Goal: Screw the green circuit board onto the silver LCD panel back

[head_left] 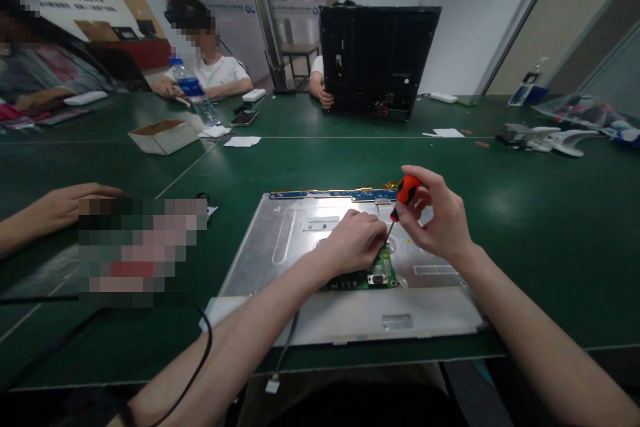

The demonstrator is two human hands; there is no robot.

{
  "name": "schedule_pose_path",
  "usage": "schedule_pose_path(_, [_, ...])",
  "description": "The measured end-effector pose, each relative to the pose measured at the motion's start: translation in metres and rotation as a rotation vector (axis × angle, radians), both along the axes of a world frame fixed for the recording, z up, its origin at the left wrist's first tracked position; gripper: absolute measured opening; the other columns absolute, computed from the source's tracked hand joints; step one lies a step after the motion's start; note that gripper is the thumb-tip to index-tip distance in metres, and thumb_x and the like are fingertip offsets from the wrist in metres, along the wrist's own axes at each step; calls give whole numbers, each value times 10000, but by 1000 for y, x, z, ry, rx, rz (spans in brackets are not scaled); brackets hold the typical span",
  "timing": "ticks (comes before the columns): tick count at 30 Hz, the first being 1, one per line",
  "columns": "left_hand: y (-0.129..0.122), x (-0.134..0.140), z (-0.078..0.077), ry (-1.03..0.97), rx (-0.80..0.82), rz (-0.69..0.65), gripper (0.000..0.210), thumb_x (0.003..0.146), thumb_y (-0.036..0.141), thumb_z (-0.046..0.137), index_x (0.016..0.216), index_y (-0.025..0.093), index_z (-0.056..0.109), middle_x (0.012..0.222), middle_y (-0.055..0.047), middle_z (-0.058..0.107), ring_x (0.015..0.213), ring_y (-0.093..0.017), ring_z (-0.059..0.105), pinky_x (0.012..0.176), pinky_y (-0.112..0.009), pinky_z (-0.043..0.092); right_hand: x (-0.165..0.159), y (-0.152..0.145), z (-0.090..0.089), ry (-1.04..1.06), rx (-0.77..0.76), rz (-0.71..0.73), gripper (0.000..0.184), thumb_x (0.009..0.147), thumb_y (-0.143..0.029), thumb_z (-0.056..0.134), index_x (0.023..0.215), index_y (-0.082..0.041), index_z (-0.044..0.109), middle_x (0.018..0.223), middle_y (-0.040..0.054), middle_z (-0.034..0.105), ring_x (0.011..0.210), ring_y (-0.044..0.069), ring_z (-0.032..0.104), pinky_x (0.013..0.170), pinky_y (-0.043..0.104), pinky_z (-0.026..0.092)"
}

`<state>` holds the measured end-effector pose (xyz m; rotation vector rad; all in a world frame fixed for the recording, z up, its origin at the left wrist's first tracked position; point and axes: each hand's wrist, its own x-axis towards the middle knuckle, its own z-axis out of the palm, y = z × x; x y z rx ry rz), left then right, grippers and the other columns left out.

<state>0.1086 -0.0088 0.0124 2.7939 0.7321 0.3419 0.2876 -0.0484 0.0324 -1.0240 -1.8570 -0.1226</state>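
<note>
My right hand (443, 217) grips the red and black handle of a screwdriver (408, 189), which tilts down to the left. Its thin shaft ends near the upper right edge of a green circuit board (385, 273). Close to that tip, my left hand (357, 240) has its fingers curled together over the board; whatever they pinch, if anything, is hidden. The board sits on the silvery metal back of a display panel (260, 240), lying flat in front of me. A narrow blue circuit strip (325, 195) runs along the panel's far edge.
A black monitor housing (380, 60) stands across the green table (550, 213), held by a person's hand (326, 99). Another person's hand (85, 203) rests at left. A small open box (163, 138), a bottle (195, 93) and a loose cable (287, 347) are around.
</note>
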Motion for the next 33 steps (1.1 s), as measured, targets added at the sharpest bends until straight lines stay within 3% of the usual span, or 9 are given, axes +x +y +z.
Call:
schedule_pose_path(6, [-1, 0, 1, -6, -3, 2, 125, 889, 126, 522, 819, 153, 621, 815, -45, 648, 770, -198, 586, 778, -348, 401, 1, 1, -1, -17, 7, -40, 461, 889, -244, 615, 1316, -276, 447, 871, -20, 612, 537, 99, 561, 489, 251, 504])
schedule_pose_path(15, [0, -2, -2, -32, -9, 2, 111, 877, 119, 532, 802, 151, 607, 796, -40, 635, 751, -187, 583, 776, -334, 406, 0, -1, 2, -5, -39, 28, 530, 881, -171, 554, 1385, -256, 416, 915, 0, 635, 585, 102, 583, 512, 241, 514])
schedule_pose_path(27, [0, -2, -3, -45, -15, 5, 103, 855, 106, 553, 785, 166, 600, 790, -29, 638, 749, -185, 589, 777, -327, 422, 1, 2, 0, -23, 32, -17, 499, 877, -193, 618, 1335, -291, 445, 817, -47, 585, 519, 89, 530, 472, 235, 475])
schedule_pose_path(33, [0, -2, -3, -45, -2, -5, 97, 861, 115, 546, 801, 160, 609, 789, -37, 637, 753, -191, 591, 760, -324, 418, 1, 1, 1, -34, 10, 62, 567, 880, -151, 568, 1408, -269, 399, 888, -17, 616, 575, 95, 573, 493, 225, 493])
